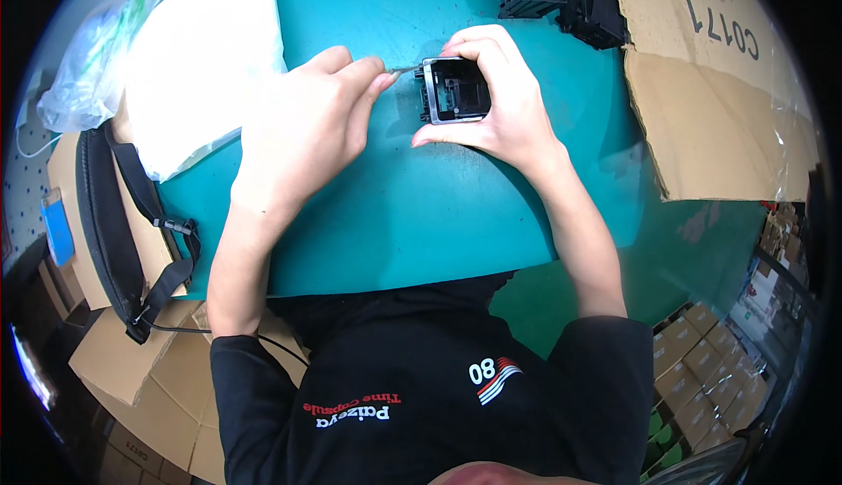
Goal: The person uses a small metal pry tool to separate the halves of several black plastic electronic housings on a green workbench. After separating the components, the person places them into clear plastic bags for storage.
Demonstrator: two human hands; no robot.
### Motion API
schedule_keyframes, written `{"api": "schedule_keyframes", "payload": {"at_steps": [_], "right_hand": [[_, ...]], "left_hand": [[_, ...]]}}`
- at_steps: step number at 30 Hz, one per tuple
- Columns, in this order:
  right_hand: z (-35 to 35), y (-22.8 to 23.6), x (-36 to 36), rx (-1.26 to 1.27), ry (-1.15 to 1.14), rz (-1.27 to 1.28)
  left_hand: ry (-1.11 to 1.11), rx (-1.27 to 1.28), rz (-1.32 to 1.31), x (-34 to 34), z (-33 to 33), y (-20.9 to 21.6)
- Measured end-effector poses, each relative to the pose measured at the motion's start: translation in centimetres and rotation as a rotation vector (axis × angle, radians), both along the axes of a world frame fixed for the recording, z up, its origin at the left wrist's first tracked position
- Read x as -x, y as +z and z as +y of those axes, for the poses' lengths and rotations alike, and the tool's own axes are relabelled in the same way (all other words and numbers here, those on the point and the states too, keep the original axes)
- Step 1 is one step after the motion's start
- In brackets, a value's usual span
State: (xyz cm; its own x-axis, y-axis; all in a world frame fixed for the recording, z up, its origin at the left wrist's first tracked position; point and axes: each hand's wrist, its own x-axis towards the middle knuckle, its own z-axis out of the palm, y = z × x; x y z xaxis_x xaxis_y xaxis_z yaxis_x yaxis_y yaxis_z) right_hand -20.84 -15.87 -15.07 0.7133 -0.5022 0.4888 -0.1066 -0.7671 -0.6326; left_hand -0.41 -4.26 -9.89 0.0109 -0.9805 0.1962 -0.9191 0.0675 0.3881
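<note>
A square black plastic housing (457, 90) with a silvery rim sits in my right hand (511, 99). The fingers curl over its far and right sides, while the thumb lies along the near side. Its open face is turned up, and dark inner parts show through it. From the left, my left hand (309, 125) pinches a thin, pointed tool (403, 69) whose exact kind I cannot make out. The tool's tip reaches the upper left corner of the housing; whether it touches is too small to tell.
Beneath both hands lies a green work surface (395, 231). More black plastic parts (595, 13) stand at the back right beside a cardboard sheet (715, 117). A white bag (206, 55) lies at the left, near a clear plastic bag (96, 82) and a black strap (110, 213).
</note>
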Motion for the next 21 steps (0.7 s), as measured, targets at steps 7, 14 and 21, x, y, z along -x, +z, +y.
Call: {"api": "schedule_keyframes", "payload": {"at_steps": [7,14,21], "right_hand": [[0.0,0.0,0.0,0.017,0.001,0.003],[0.3,0.2,0.3,0.094,0.009,-0.005],[1.3,-0.9,0.6,-0.609,0.078,-0.425]], "left_hand": [[0.064,0.035,-0.078,-0.7,-0.5,-1.7],[0.109,0.258,0.1,-0.8,0.3,-2.6],[0.058,0.059,0.666,0.7,1.5,-1.8]]}}
